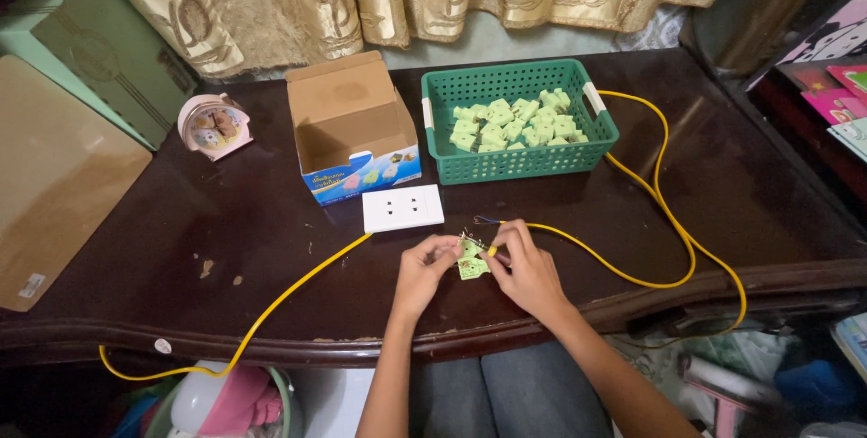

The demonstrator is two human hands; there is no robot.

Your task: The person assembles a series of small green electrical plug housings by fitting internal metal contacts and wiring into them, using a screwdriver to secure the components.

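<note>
Dark wooden worktop [226, 221], curtain behind. Left hand [423, 268] and right hand [528, 266] pinched shut on small green socket part [470, 266] between fingertips, near front edge; yellow wire [632, 275] running right from it. Beyond: white socket plate [403, 208], open empty cardboard box [352, 131], green basket [519, 163] holding more green parts [515, 122].

An open cardboard box [354, 127] sits on the bench [181, 221], just left of the green basket [518, 122]. Its flaps are up, the inside is plain brown, and the front face is blue with small pastel pictures and a white strip. Well to the box's left, at the near corner of a tan board [54, 185], there's a small white label [32, 285]. Near the bench's front edge, down and left of the box, a little round white sticker [162, 346].
</note>
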